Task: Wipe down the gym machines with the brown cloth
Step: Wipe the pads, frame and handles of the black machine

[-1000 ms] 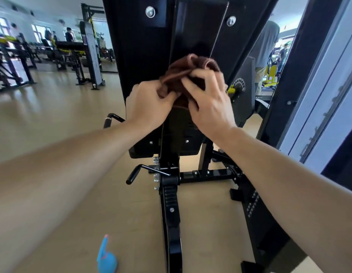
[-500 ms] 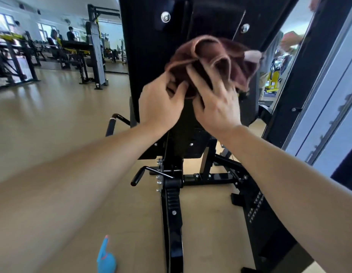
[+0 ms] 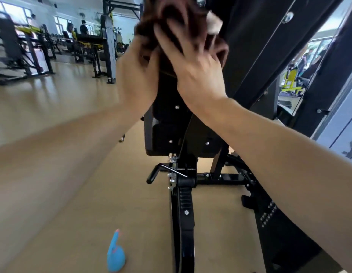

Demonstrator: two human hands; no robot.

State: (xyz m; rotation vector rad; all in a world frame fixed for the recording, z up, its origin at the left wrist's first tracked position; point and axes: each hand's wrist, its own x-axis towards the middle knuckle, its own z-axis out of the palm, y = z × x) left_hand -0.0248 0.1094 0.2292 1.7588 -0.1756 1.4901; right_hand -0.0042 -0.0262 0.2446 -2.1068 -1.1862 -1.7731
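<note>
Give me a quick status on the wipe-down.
Left hand and right hand both gripping crumpled brown cloth, pressed against black machine pad. Nothing blocking.

The dark brown cloth (image 3: 171, 18) is looking soft and napped, bunched in folds, with a pale tag (image 3: 213, 22) of smoother fabric showing at its edge. The black gym machine frame (image 3: 255, 42) is showing painted metal with a slight sheen, studded with bright silvery bolts. Its lower black rail (image 3: 184, 217) is gleaming glossier. The tan floor (image 3: 62, 107) is looking smooth and polished, reflecting window light. The small blue spray bottle (image 3: 116, 255) is appearing as smooth plastic.
</note>
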